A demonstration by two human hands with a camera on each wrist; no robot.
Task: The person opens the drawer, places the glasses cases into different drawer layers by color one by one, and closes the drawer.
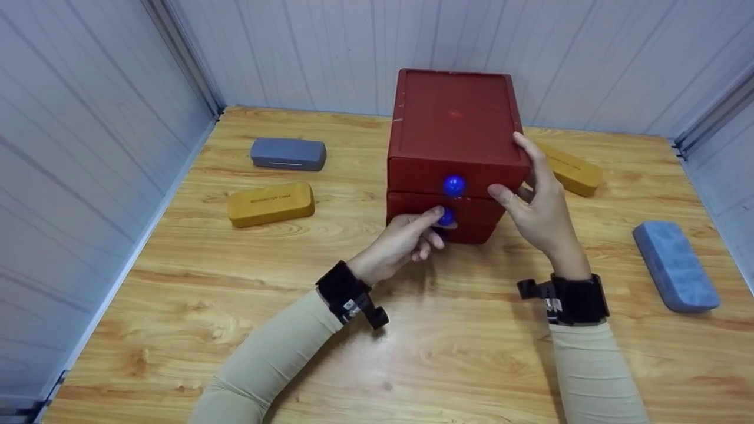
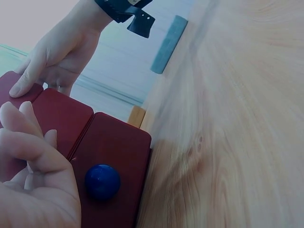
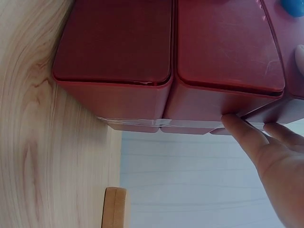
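Note:
A red drawer cabinet point(image 1: 453, 118) stands on the wooden table point(image 1: 447, 353), its drawers stacked and each fitted with a blue knob. The top drawer's knob point(image 1: 453, 185) shows in full. My left hand point(image 1: 435, 227) pinches the knob point(image 1: 447, 217) of the drawer below, thumb over it and fingers curled under. My right hand point(image 1: 518, 176) rests flat against the cabinet's right front corner, thumb on the top drawer's front. The left wrist view shows the lowest drawer's knob point(image 2: 102, 182) free beside my left hand point(image 2: 33, 166). In the right wrist view my right hand's fingertips point(image 3: 237, 126) touch the cabinet's edge point(image 3: 199, 102).
A grey-blue case point(image 1: 287, 153) and a yellow case point(image 1: 271, 203) lie left of the cabinet. Another yellow case point(image 1: 572, 169) lies behind my right hand, and a blue case point(image 1: 674, 265) sits near the right edge. White panel walls point(image 1: 88, 147) enclose the table on three sides.

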